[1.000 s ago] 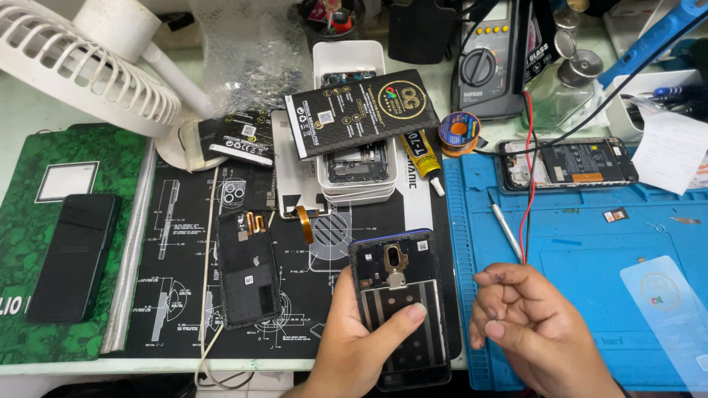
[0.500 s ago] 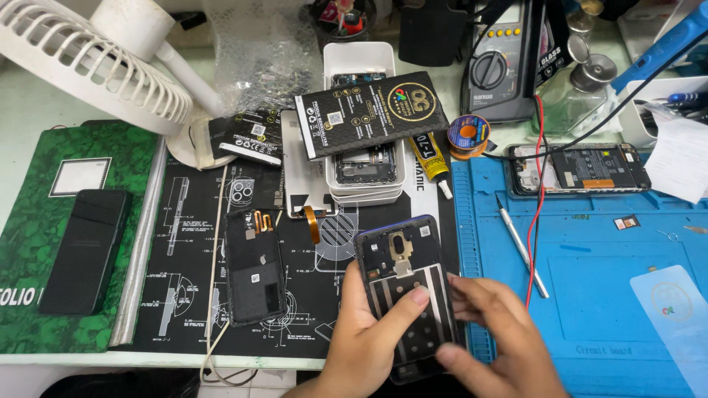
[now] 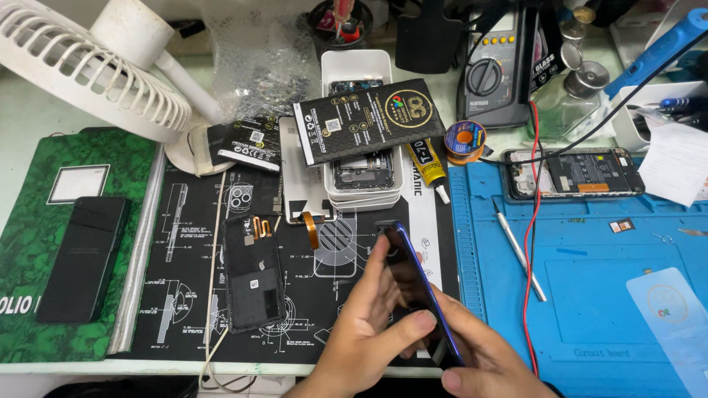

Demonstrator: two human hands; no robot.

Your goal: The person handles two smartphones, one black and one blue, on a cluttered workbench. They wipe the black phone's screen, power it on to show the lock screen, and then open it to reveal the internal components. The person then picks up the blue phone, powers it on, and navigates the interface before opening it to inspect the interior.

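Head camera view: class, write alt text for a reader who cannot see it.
Both hands, left hand and right hand, hold a dark blue phone back cover tilted on edge above a black repair mat. A disassembled phone lies to its left, and a blue work mat to the right.

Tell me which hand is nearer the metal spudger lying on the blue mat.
Right. The right hand sits under the phone's lower end, just left of the metal spudger on the blue mat. The left hand grips the phone farther left, over the black mat.
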